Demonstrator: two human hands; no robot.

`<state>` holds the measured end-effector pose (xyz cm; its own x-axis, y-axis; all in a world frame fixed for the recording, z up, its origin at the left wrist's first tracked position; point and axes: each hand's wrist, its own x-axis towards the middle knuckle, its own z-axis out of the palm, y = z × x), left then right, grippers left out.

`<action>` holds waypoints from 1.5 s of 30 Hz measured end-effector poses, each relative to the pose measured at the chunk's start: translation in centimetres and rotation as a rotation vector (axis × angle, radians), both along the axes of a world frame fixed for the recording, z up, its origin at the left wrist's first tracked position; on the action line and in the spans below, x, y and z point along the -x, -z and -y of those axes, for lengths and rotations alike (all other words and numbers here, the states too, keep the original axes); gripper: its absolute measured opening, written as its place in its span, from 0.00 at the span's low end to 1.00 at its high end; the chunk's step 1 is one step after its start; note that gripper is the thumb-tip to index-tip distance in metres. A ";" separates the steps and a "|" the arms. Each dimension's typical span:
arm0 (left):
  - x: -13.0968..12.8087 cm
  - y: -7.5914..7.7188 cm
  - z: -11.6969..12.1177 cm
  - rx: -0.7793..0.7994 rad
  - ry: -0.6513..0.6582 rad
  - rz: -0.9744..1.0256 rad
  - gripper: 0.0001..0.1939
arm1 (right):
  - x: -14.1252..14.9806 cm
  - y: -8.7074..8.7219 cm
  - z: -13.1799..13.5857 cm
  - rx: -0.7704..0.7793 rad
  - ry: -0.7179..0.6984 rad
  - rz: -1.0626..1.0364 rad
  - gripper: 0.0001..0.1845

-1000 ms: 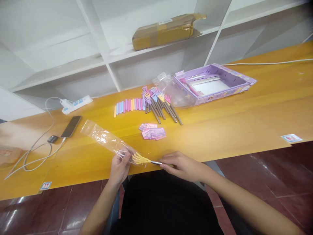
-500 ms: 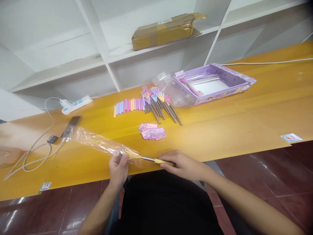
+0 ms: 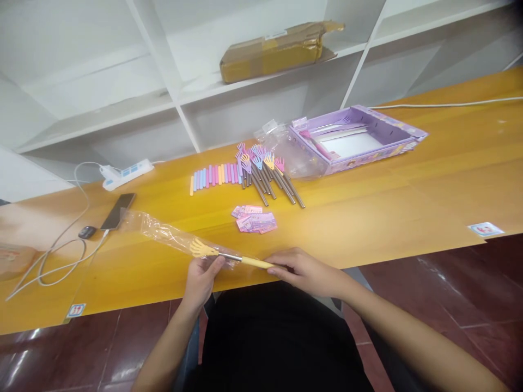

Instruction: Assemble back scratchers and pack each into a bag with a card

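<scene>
A person (image 3: 281, 354) wears a black top (image 3: 286, 326), its plain cloth even in tone across the torso, with folds and seams too dark to make out. The left forearm (image 3: 165, 340) and right forearm (image 3: 400, 321) are bare and slender, tapering to narrow wrists (image 3: 340, 284). The left grip (image 3: 200, 279) and right grip (image 3: 300, 271) are bare hands with slim fingers (image 3: 281, 259); nails are too small to tell.

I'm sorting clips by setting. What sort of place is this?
Likely a workroom with a packing table: a yellow back scratcher partly in a clear bag, a pile of back scratchers and a row of coloured sticks.
</scene>
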<state>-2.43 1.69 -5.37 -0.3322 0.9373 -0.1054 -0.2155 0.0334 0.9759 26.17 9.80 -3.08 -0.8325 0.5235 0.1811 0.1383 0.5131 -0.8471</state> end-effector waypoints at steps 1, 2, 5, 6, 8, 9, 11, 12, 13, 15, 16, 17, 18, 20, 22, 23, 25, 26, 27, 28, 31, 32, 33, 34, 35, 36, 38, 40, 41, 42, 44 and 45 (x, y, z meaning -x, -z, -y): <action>-0.1 -0.2 -0.1 -0.027 -0.045 0.044 0.20 | 0.0 0.0 0.0 0.003 0.004 0.003 0.25; -0.2 -0.4 -0.3 -0.055 -0.094 0.090 0.20 | 0.0 0.0 0.0 0.005 0.007 0.006 0.25; -0.3 -1.0 -0.7 -0.122 -0.200 0.183 0.20 | -0.1 -0.1 0.0 0.021 0.006 0.010 0.24; -0.3 -1.1 -0.8 -0.140 -0.223 0.197 0.20 | -0.1 -0.2 0.0 0.029 0.004 0.010 0.22; -0.2 -1.3 -1.0 -0.166 -0.249 0.219 0.19 | -0.2 -0.2 0.0 0.041 -0.004 -0.006 0.19; -0.1 -1.4 -1.1 -0.172 -0.256 0.228 0.19 | -0.2 -0.1 0.0 0.046 -0.010 -0.020 0.18; 0.0 -1.4 -1.1 -0.163 -0.262 0.241 0.19 | -0.2 0.1 -0.1 0.076 -0.027 -0.046 0.17; 0.0 -1.4 -1.1 -0.151 -0.263 0.242 0.20 | -0.2 0.2 -0.1 0.099 -0.037 -0.057 0.16; 0.0 -1.4 -1.0 -0.139 -0.263 0.241 0.21 | -0.2 0.4 -0.1 0.126 -0.046 -0.065 0.14; -0.1 -1.4 -1.0 -0.125 -0.267 0.238 0.21 | -0.1 0.7 -0.1 0.163 -0.054 -0.077 0.14; -0.1 -1.4 -1.0 -0.124 -0.270 0.238 0.22 | -0.1 0.8 -0.1 0.169 -0.053 -0.083 0.14; -0.1 -1.5 -1.0 -0.124 -0.273 0.239 0.22 | -0.2 1.0 -0.1 0.170 -0.052 -0.088 0.14; -0.1 -1.6 -1.0 -0.123 -0.276 0.242 0.22 | -0.2 1.1 -0.1 0.172 -0.051 -0.090 0.13; -0.1 -1.7 -1.1 -0.118 -0.283 0.250 0.23 | -0.2 1.2 -0.1 0.173 -0.045 -0.093 0.11; -0.1 -1.8 -1.1 -0.099 -0.269 0.254 0.23 | -0.2 1.2 0.0 0.166 -0.027 -0.088 0.11; -0.1 -1.7 -1.0 -0.084 -0.248 0.245 0.24 | -0.2 1.3 0.0 0.158 -0.015 -0.087 0.12; -0.1 -1.4 -0.8 -0.042 -0.166 0.203 0.24 | 0.1 1.4 0.2 0.126 0.000 -0.108 0.13; -0.2 -1.2 -0.6 -0.016 -0.099 0.167 0.24 | 0.2 1.5 0.3 0.096 0.005 -0.136 0.14; -0.3 -0.9 -0.4 0.009 -0.019 0.125 0.24 | 0.4 1.6 0.4 0.061 0.007 -0.172 0.14; -0.4 -0.7 -0.2 0.028 0.056 0.083 0.24 | 0.6 1.7 0.6 0.024 0.005 -0.209 0.15; -1.1 -0.3 0.2 0.043 0.155 0.009 0.22 | 1.1 1.8 0.9 -0.071 -0.021 -0.290 0.18; -1.3 -0.4 0.1 0.038 0.133 0.013 0.22 | 1.1 1.8 0.9 -0.091 -0.037 -0.293 0.18; -1.5 -0.6 0.0 0.034 0.093 0.030 0.23 | 1.0 1.7 0.9 -0.105 -0.057 -0.283 0.19; -1.6 -0.9 -0.1 0.034 0.051 0.055 0.24 | 0.9 1.6 0.9 -0.112 -0.078 -0.267 0.19; -1.7 -1.2 -0.3 0.038 0.015 0.083 0.25 | 0.8 1.6 0.8 -0.112 -0.100 -0.248 0.19; -1.8 -1.5 -0.5 0.042 -0.014 0.111 0.26 | 0.6 1.5 0.8 -0.106 -0.122 -0.230 0.18; -1.8 -2.0 -0.7 0.045 -0.038 0.153 0.27 | 0.4 1.5 0.7 -0.077 -0.149 -0.223 0.14; -1.6 -2.1 -0.8 0.036 -0.031 0.170 0.26 | 0.3 1.6 0.7 -0.027 -0.147 -0.248 0.12; -1.6 -2.1 -0.8 0.027 -0.028 0.171 0.25 | 0.4 1.6 0.7 0.010 -0.138 -0.258 0.13; -1.5 -1.9 -0.8 0.016 -0.025 0.166 0.25 | 0.4 1.6 0.7 0.054 -0.123 -0.262 0.14; -1.5 -1.6 -0.5 0.000 0.016 0.127 0.24 | 0.6 1.5 0.6 0.140 -0.080 -0.241 0.16; -1.5 -1.4 -0.4 0.000 0.068 0.087 0.23 | 0.6 1.4 0.6 0.174 -0.060 -0.222 0.16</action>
